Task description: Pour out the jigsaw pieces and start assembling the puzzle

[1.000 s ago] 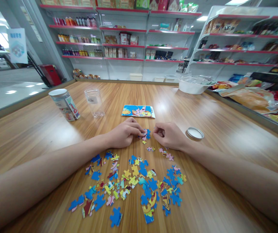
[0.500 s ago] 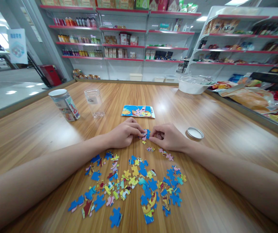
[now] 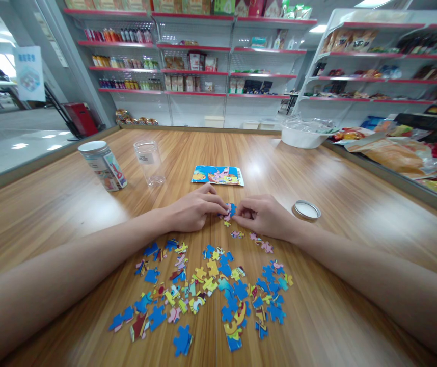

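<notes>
Between my hands lies a small cluster of jigsaw puzzle pieces (image 3: 233, 208), blue and pink with a bit of yellow at the bottom. My left hand (image 3: 195, 208) presses its fingertips on the cluster's left side. From the right, my right hand (image 3: 263, 216) pinches at the blue edge, its fingers curled and partly hiding what is between them. Just below sit a small pink-yellow piece (image 3: 237, 234) and a joined pink strip (image 3: 262, 243). Many loose puzzle pieces (image 3: 226, 267) are spread nearer to me. Behind the hands is a cartoon picture card (image 3: 217, 175).
A lidded jar (image 3: 104, 165) and a clear open jar (image 3: 149, 163) stand at the left on the wooden table (image 3: 340, 255). A round lid (image 3: 306, 210) lies to the right. Farther back are a white basket (image 3: 304, 135), packaged goods (image 3: 398, 153) and store shelves (image 3: 191, 48).
My right fingers have shifted very slightly left against the cluster's blue edge. My left hand stays on it, and the loose pieces are unchanged apart from a small camera shift.
</notes>
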The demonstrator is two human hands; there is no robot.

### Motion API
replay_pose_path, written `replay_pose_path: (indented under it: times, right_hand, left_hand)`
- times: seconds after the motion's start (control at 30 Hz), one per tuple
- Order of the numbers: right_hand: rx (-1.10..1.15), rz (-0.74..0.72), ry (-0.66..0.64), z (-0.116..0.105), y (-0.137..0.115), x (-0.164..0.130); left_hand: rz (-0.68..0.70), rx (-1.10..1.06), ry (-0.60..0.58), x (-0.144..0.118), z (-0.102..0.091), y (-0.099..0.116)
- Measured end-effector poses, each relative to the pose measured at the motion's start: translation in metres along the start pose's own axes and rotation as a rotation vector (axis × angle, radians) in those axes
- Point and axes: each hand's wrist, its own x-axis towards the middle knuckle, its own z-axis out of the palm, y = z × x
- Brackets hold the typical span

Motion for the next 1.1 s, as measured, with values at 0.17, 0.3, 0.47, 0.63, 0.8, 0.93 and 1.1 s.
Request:
replay_pose_path:
  times: [0.17,0.3,0.47,0.63,0.8,0.93,1.1]
  right_hand:
    - [-0.062,-0.079,-0.004,-0.002,0.003,-0.001]
    - [-0.089,-0.142,0.030,-0.002,0.004,-0.001]
    - [-0.104,-0.148,0.023,0.001,0.007,-0.001]
    - [-0.048,-0.120,0.064,-0.001,0.008,0.000]
    - [0.003,-0.118,0.030,-0.004,0.007,0.002]
    - [-0.032,-0.134,0.034,-0.001,0.010,0.002]
    - [-0.116,-0.215,-0.009,-0.003,0.013,0.000]
  left_hand:
    - [0.043,0.004,-0.045,-0.001,-0.003,-0.006]
    - [0.077,-0.003,-0.079,-0.001,-0.005,-0.008]
    - [0.074,-0.005,-0.101,0.001,-0.009,-0.007]
    - [0.079,0.004,-0.129,0.001,-0.010,-0.006]
    - [0.061,-0.014,-0.116,0.000,-0.010,-0.006]
    - [0.047,-0.028,-0.103,0.000,-0.009,-0.005]
    - [0.068,0.002,-0.081,-0.001,-0.007,-0.006]
